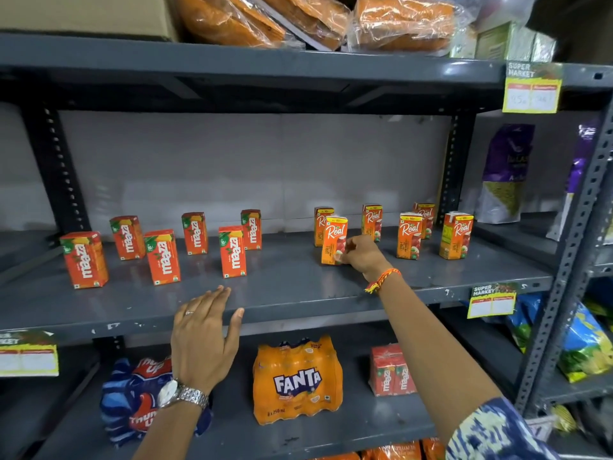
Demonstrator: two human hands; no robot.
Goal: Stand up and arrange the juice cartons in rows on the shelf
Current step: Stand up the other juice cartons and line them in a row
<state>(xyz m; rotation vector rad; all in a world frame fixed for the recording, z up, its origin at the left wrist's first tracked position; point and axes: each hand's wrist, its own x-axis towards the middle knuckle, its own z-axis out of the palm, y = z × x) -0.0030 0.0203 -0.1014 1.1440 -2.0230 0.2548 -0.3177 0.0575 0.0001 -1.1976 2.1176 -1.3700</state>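
Right hand (pixel 361 257): fingers grasping an upright juice carton (pixel 333 240), centre right of frame;
Left hand (pixel 205 336): fingers released, spread over shelf (pixel 265 293) edge, lower centre

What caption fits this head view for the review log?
Right hand grips an upright Real carton on the grey shelf; left hand hovers open at its front edge.

Wide bare gap mid-shelf (pixel 282 287) between the Maaza cartons (pixel 232 251) and Real cartons (pixel 409 235); open front strip; tight lanes among the Real cartons; rear clearance probably open, though blurred.
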